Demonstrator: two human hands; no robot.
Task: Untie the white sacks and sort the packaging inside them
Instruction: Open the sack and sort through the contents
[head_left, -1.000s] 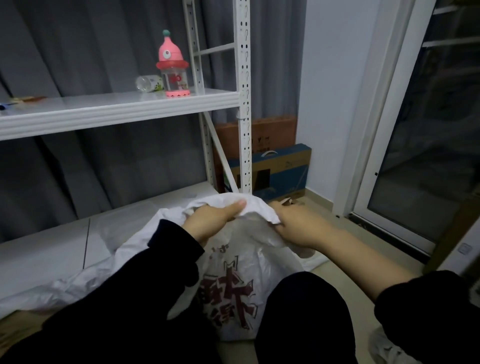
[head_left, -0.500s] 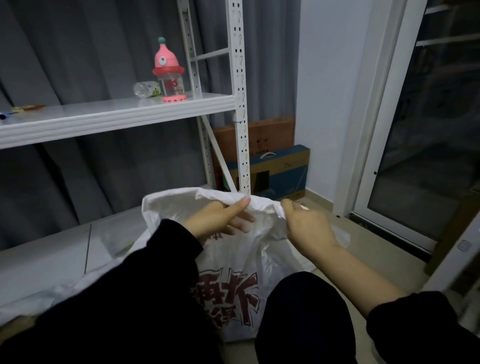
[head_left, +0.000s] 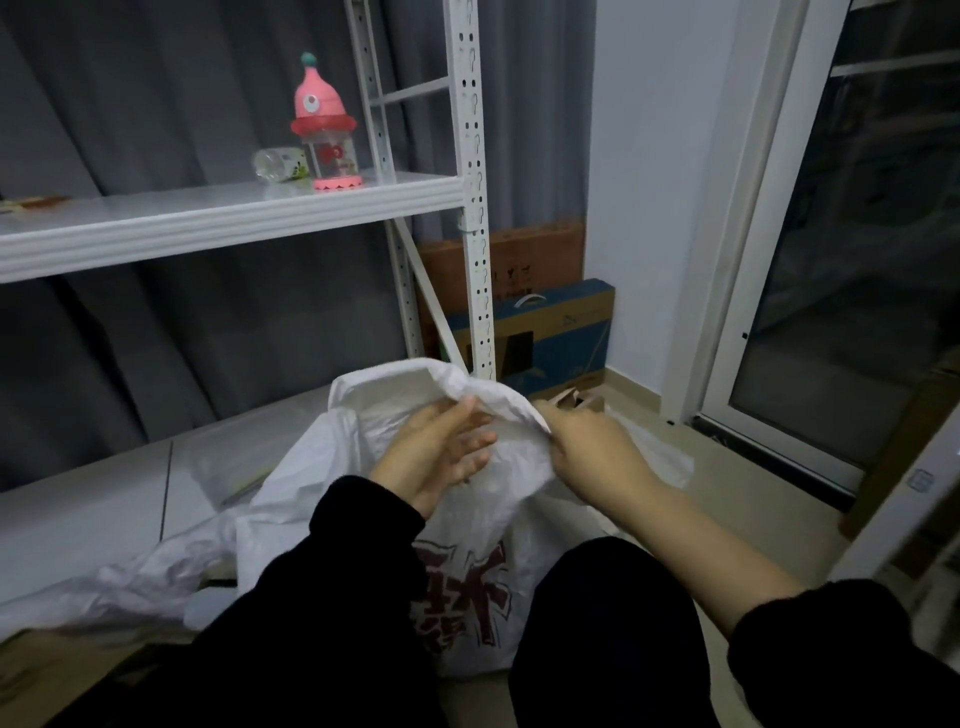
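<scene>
Down at the bottom, dark trouser legs (head_left: 597, 634) frame the action, and the sack (head_left: 498, 519) stands upright on the floor between them, white with big red characters printed on its front. Black sleeves (head_left: 332, 561) reach in from both sides. The right hand (head_left: 592, 447) shows its back to the camera, fingers curled and pinching the sack's rim, lifting it into a ridge. The left hand (head_left: 436, 452) sits just beside it at the mouth, fingers fairly straight and fanned against the white plastic, thumb up at the rim, not clamped on anything. The mouth gapes between the two hands, though what lies inside cannot be made out. Off to the left, more crumpled white plastic (head_left: 156, 577) sprawls over the low shelf (head_left: 78, 509), with a bit of brown cardboard (head_left: 31, 654) at the corner. Just past the right hand, a scrap of brown paper (head_left: 576, 400) pokes up from the tiled floor (head_left: 753, 499). Further back, a blue box (head_left: 561, 332) leans in front of a brown box (head_left: 540, 254) against the wall, behind the white rack post (head_left: 475, 208). Up on the higher shelf (head_left: 208, 218) a pink bottle (head_left: 324, 140) stands upright, a clear bottle (head_left: 278, 163) lying on its side just beside it. Grey curtain (head_left: 156, 104) behind, dark glass door (head_left: 857, 260) at the right.
</scene>
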